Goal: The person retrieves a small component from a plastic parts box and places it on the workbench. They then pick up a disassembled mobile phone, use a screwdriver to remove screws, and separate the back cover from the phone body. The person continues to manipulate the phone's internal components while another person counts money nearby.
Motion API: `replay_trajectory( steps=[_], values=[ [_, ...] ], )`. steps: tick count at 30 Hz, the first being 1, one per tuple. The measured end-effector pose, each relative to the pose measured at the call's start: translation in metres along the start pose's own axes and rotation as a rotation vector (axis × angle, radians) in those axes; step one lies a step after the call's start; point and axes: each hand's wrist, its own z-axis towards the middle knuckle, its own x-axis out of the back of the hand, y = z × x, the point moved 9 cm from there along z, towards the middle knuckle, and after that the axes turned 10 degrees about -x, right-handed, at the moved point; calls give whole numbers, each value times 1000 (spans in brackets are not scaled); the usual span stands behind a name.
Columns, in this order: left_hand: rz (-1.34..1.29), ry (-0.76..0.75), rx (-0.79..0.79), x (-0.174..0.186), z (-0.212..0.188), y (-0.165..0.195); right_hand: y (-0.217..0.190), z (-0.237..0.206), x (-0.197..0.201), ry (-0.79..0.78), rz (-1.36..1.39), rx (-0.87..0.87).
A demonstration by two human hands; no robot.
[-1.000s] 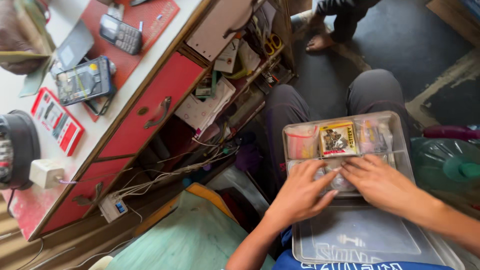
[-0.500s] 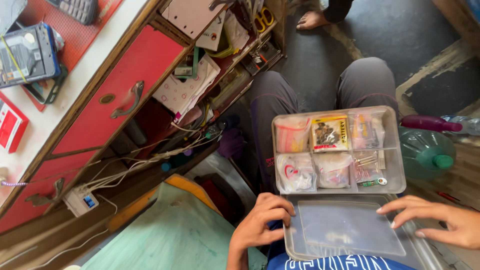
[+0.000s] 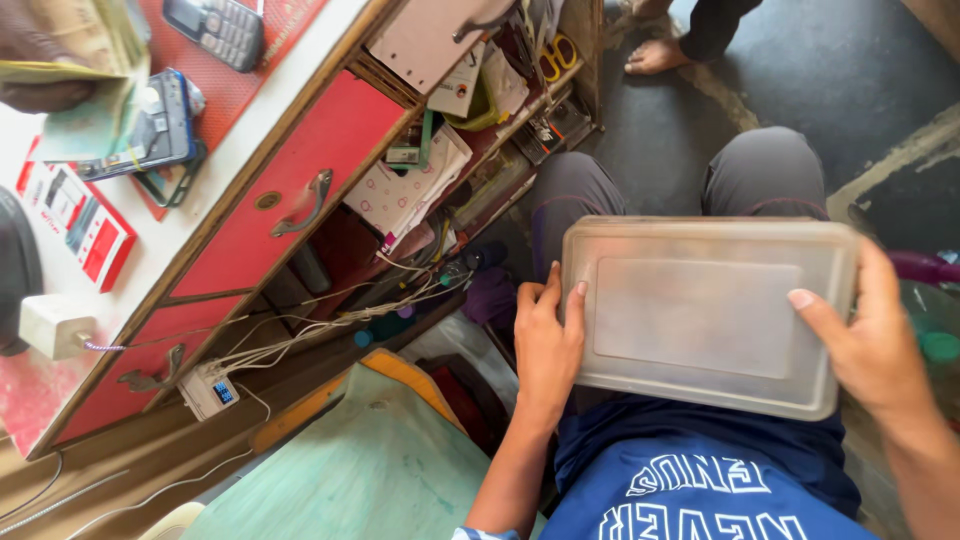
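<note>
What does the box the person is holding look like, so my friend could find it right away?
Look at the lap of the seated person in grey trousers, beside the red cabinet. The plastic box rests there, gripped by the left hand and the right hand at its two ends. It is flat, rectangular and cloudy-clear with its lid shut, unlike the red and colourful clutter around it.

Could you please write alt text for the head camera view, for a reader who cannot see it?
Seen from above, a seated person's left hand and right hand grip the two ends of a closed, cloudy plastic box on their lap. Beside them stands a red desk with cluttered open shelves, tangled white cables below, and mobile phones on top.
</note>
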Motion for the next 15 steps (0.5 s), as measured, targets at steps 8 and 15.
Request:
replay_trajectory(
  steps=[8, 15],
  values=[
    [202, -104, -7, -5, 14, 12, 6, 17, -4, 18, 334, -105],
    [-133, -90, -83, -21, 46, -10, 45, 30, -11, 21, 203, -44]
  ],
)
